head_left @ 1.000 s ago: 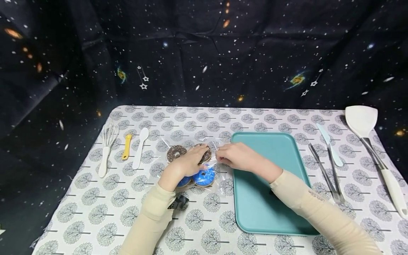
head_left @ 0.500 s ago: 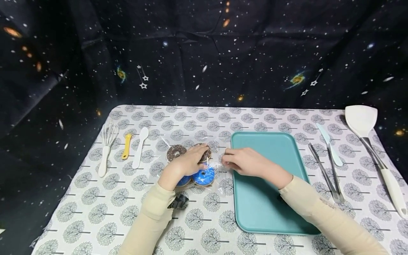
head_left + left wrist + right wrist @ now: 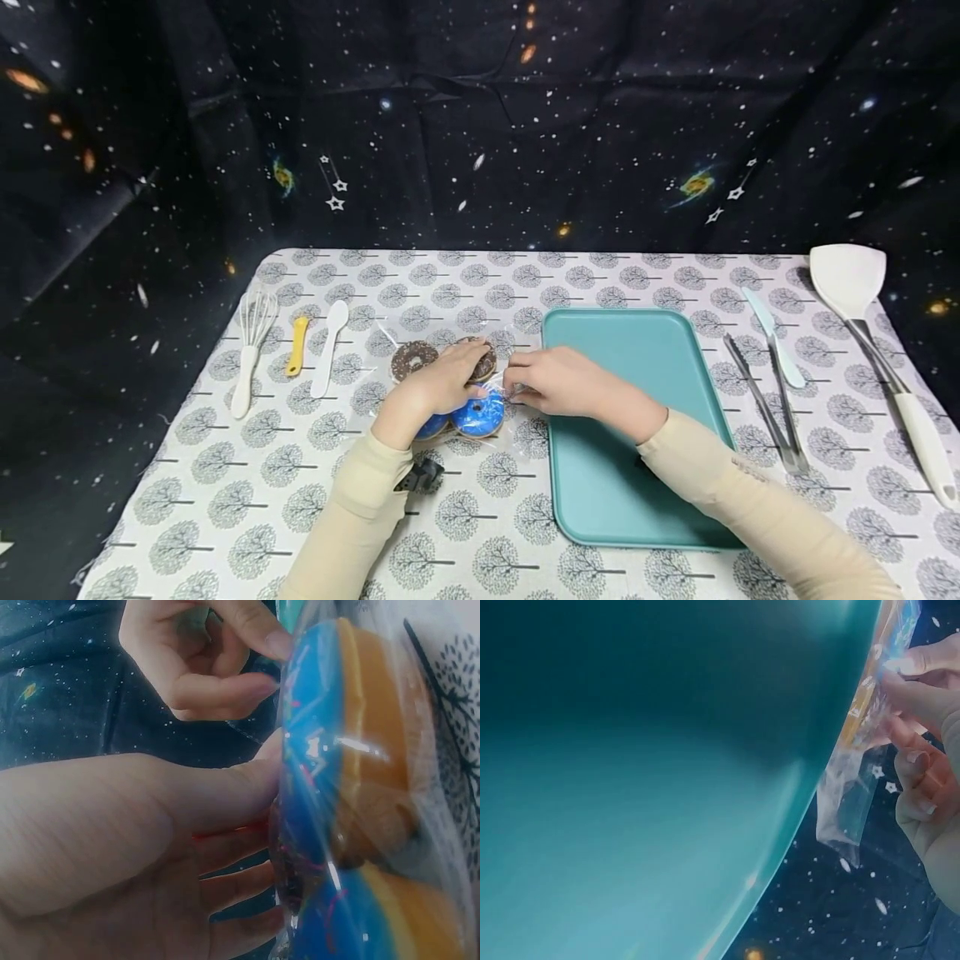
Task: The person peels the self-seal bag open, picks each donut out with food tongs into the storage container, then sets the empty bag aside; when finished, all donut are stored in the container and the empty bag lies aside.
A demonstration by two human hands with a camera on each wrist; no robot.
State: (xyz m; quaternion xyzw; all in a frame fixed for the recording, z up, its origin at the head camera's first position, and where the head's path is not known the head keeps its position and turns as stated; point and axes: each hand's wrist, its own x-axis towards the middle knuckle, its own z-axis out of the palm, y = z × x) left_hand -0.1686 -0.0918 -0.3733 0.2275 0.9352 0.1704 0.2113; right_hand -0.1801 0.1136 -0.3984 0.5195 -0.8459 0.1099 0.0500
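Two chocolate donuts (image 3: 414, 360) and two blue-iced donuts (image 3: 478, 415) lie in a clear plastic bag (image 3: 372, 393) on the table. My left hand (image 3: 442, 382) rests across them with its fingers extended, covering parts of several. Blue icing and a tan side of one donut (image 3: 319, 750) show through the film in the left wrist view, beside my left thumb. At the bag's right edge, my right hand (image 3: 558, 382) has thumb and forefinger bent together on the film. The right wrist view shows these fingertips at the crinkled plastic, above the left rim of a teal tray (image 3: 637, 492).
A whisk (image 3: 250, 358), a yellow handle-like tool (image 3: 297, 346) and a white spoon (image 3: 330, 348) lie on the left. Right of the tray are tongs (image 3: 772, 408), a pale blue knife (image 3: 776, 340) and a white spatula (image 3: 847, 279). A dark starry cloth hangs behind.
My right hand first drew away rightward from the bag's edge over the tray's rim, then came back left beside the donuts. My left hand has stayed on them.
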